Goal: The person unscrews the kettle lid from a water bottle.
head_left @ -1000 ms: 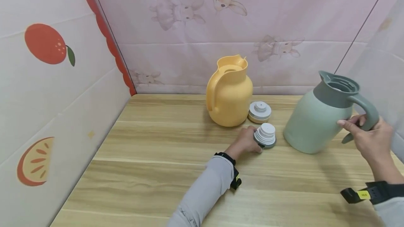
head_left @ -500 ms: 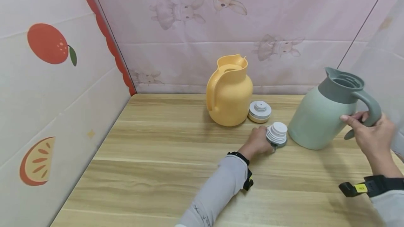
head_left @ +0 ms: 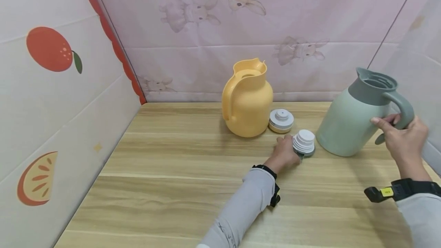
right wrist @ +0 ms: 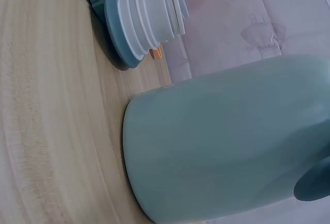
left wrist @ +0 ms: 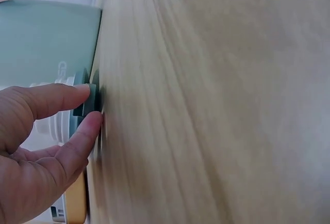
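- edges and room: bare wooden table (head_left: pixel 179 186) lies open behind the left hand (head_left: pixel 284 155); the right hand (head_left: pixel 403 142) works close to the right wall.
- left fingers (left wrist: pixel 56 97): pinch the grey rim of the ribbed green stopper (head_left: pixel 303 142), which rests on the table, just beside the green jug (head_left: pixel 351 123).
- right fingers: curl round the green jug's handle; jug tilted, mouth uncovered, contents not visible.
- beyond the left fingertips: yellow jug (head_left: pixel 247 100), uncovered, its stopper (head_left: pixel 281 120) beside it.

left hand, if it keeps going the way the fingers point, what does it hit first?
The left hand already pinches the grey-rimmed white stopper. Straight beyond that, probably the green jug, which stands just past the stopper; the gap is hard to judge.
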